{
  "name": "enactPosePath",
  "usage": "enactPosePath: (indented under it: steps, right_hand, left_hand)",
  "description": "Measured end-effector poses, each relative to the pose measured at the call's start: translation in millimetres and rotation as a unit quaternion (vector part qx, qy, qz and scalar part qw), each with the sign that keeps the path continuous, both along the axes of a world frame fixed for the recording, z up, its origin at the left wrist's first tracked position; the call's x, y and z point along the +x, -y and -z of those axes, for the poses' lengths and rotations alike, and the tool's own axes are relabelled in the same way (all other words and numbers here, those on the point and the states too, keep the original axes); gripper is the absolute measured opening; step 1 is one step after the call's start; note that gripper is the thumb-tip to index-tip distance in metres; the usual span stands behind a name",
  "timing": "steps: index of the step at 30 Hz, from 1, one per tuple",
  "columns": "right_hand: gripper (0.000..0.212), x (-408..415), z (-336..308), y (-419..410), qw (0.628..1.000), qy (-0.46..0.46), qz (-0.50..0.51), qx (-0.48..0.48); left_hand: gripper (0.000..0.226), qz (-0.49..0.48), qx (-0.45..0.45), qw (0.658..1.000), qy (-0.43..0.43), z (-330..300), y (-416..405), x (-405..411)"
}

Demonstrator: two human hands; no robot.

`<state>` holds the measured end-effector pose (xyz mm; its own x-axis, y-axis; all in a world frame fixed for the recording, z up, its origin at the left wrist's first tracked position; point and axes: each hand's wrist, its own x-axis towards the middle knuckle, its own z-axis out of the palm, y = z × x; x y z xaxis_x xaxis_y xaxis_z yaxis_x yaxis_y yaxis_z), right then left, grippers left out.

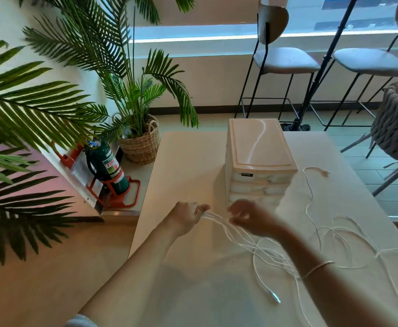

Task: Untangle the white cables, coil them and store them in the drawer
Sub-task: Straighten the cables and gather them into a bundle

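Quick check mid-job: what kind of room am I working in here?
Probably an office lounge or cafe-style common area, not a home: tall black-legged bar stools along a window counter, a green fire extinguisher in an orange floor stand, and potted palms in a woven basket.

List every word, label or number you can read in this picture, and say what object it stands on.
"abox": end of a black label on the drawer unit; the first letters are blurred.
"FIRE": red band on the green fire extinguisher, partly cut off.
The extinguisher's smaller print is too small to read.
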<state>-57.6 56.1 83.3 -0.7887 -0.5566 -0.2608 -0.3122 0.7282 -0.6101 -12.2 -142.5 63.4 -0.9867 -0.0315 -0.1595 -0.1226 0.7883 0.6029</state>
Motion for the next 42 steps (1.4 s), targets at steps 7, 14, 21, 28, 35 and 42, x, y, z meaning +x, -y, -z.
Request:
enactPosePath:
  steps: [7, 14, 21, 28, 35, 42]
  right_hand:
    - [0.017, 1.7, 13.6, 31.7, 0.999, -0.040, -0.026, 0.010]
    - [0.019, -20.3, 40.8, -17.7, 0.972, -0.052, 0.002, 0.230]
    - [0.027, -40.2, 40.8, -114.8, 0.892, -0.005, 0.269, 0.364]
    - [0.030, -58.4, 17.5, -150.7, 0.842, -0.042, 0.445, 0.301]
    - [0.036, -75.4, 3.0, -130.3, 0.843, -0.137, 0.516, 0.064]
    - [0.047, -77.2, -34.9, -128.2, 0.775, -0.534, 0.314, 0.122]
  left_hand:
    - [0.038, 0.035, 0.002, 0.999, 0.018, -3.9, -0.8, 7.1]
    - [0.031, -0.013, 0.028, 0.999, -0.017, -9.0, 15.2, 3.4]
    - [0.033, -0.081, 0.031, 0.996, -0.013, -12.2, 40.1, 2.7]
    - [0.030, -0.068, 0.015, 0.997, -0.033, -10.8, 39.7, -2.2]
    - [0.034, -0.107, -0.044, 0.993, -0.015, 7.5, 47.9, -9.8]
    - [0.040, -0.114, -0.068, 0.991, 0.015, 13.9, 34.9, -2.5]
